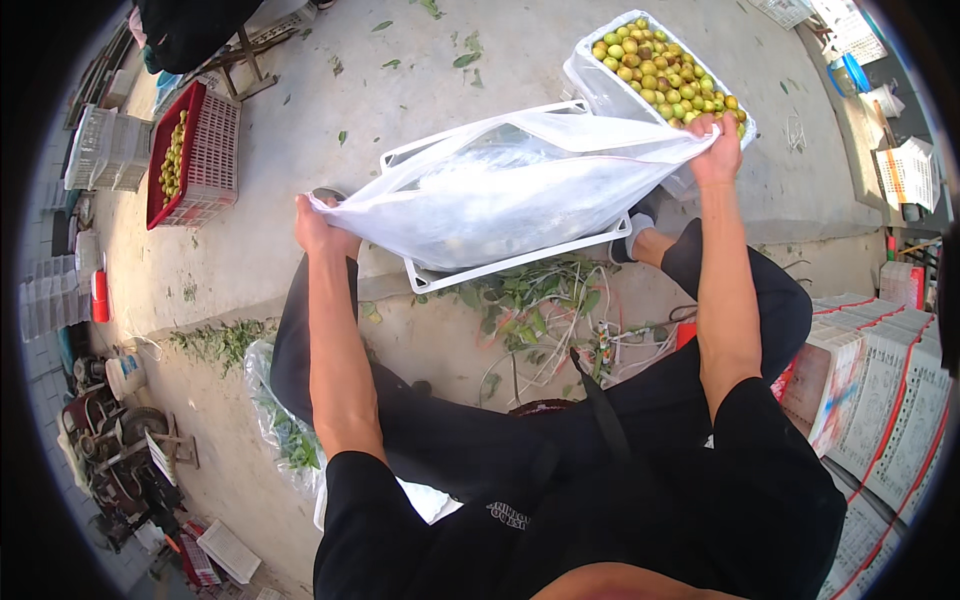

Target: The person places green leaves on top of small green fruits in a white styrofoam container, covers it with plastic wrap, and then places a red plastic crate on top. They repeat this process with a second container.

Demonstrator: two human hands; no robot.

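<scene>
A translucent white plastic liner bag (517,195) is stretched taut between my two hands, its mouth partly parted. My left hand (324,229) grips one corner of the bag's rim, and my right hand (718,150) pinches the opposite corner. Beneath and around the bag is a white plastic crate (525,259), whose frame edges show on both long sides. What lies low inside the bag is blurred by the film. Just beyond my right hand, a lined crate holds many green and yellow-brown round fruits (664,75).
Left stands a red-lined crate (214,157) with similar fruit. Strapped stacked crates (885,382) are at the right. Leaves and loose straps (555,315) litter the floor between my legs. A clear bag of leaves (289,435) lies by my left leg. A machine (112,450) stands lower left.
</scene>
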